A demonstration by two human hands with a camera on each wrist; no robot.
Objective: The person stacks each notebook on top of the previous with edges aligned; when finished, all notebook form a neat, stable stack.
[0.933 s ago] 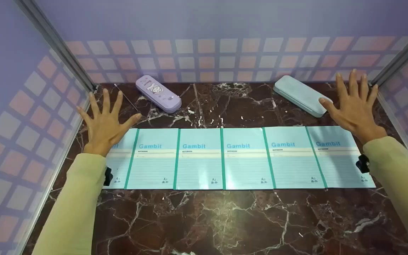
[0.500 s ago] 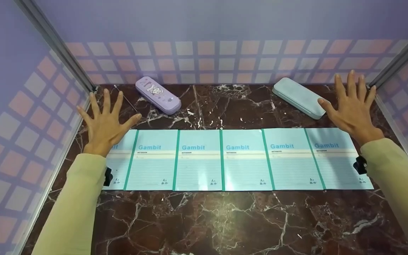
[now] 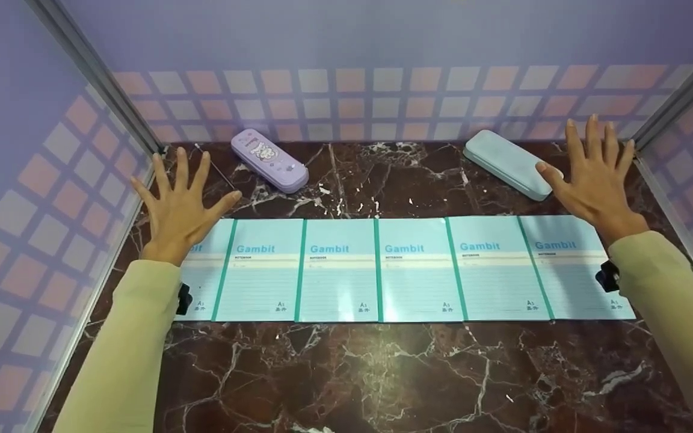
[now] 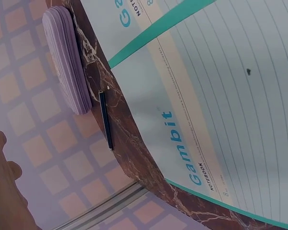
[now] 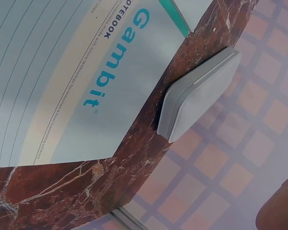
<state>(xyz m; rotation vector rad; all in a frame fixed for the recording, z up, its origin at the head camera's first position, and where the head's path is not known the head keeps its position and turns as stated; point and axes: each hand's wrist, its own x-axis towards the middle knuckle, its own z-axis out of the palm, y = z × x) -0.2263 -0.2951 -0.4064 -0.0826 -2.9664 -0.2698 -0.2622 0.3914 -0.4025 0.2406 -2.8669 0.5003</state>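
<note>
My left hand [image 3: 177,210] is spread with straight fingers above the leftmost notebook, holding nothing. Likewise spread and holding nothing, my right hand [image 3: 599,183] is over the rightmost notebook's far corner, its thumb overlapping the edge of a light blue pencil case [image 3: 506,162] in the head view. Several pale blue "Gambit" notebooks [image 3: 337,288] with green spines lie side by side in a row across the table. Beyond the left hand are a dark, thin pen or pencil [image 4: 105,120] and a purple pencil case [image 3: 268,159] with a cartoon print.
The dark red marble table [image 3: 346,373] has white veins and small white flecks. Purple panels with pink and white squares [image 3: 350,105] enclose it at the back and both sides, joined by grey metal corner strips [image 3: 106,78].
My right hand has drifted slightly left, with its fingers still spread. The left hand stays almost where it was. Notebooks and pencil cases have not been moved.
</note>
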